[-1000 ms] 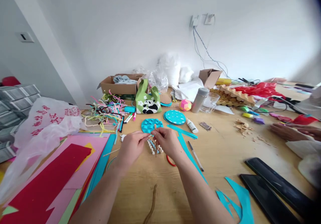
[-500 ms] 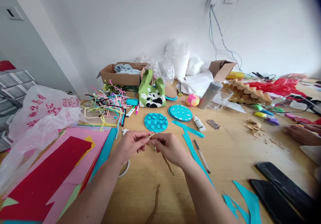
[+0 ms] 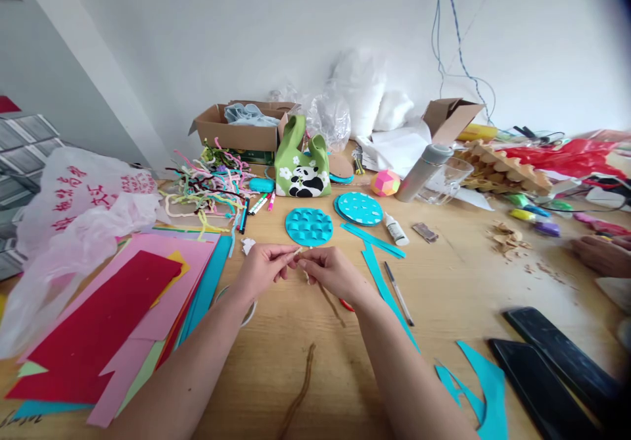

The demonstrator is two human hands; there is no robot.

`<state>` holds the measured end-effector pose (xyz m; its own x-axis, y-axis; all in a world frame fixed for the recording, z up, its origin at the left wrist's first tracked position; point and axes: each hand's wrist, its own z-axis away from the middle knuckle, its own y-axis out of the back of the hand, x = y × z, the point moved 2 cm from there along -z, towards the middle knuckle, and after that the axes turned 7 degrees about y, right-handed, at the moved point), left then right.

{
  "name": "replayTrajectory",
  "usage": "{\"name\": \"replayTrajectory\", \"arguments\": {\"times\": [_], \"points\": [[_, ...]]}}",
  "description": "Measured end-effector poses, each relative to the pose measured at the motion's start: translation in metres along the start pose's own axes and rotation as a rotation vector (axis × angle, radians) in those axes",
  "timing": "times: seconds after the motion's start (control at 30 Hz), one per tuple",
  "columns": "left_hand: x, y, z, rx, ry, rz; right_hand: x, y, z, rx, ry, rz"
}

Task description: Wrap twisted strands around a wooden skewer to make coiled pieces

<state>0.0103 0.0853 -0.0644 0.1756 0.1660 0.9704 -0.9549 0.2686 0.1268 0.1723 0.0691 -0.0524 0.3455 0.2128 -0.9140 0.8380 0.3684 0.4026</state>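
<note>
With left fingers [image 3: 282,252] and right fingers [image 3: 314,256] pinched together, we apparently held a brown cord [image 3: 332,303] near the blue disc [image 3: 309,227].

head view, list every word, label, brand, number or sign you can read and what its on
White plastic bag: red Chinese characters, too creased and blurred to quote surely.
White bottle: label print, too small to read.
Black handwriting, bottom-left corner: illegible.
I can't read any other text.
</note>
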Motion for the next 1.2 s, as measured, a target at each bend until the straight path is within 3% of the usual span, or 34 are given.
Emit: {"name": "replayTrajectory", "arguments": {"times": [0.3,0.5,0.7,0.9,1.0,1.2], "points": [[-0.008,-0.003,-0.004,0.075,-0.131,-0.104,0.009,-0.002,-0.005,0.057,-0.045,-0.038],[-0.003,-0.005,-0.001,0.055,-0.187,-0.06,0.009,-0.005,-0.005,0.213,-0.085,-0.225],[-0.009,-0.007,-0.004,0.077,-0.087,-0.009,0.01,-0.008,-0.006,0.253,-0.078,-0.281],[-0.012,-0.008,-0.005,0.102,-0.12,0.008,0.008,-0.008,-0.007,0.297,-0.1,-0.323],[-0.008,-0.008,-0.001,0.144,-0.207,-0.058,0.007,-0.008,-0.007,0.304,-0.088,-0.335],[0.0,-0.012,0.011,0.29,-0.552,-0.405,0.005,-0.009,-0.007,0.296,-0.051,-0.336]]}}
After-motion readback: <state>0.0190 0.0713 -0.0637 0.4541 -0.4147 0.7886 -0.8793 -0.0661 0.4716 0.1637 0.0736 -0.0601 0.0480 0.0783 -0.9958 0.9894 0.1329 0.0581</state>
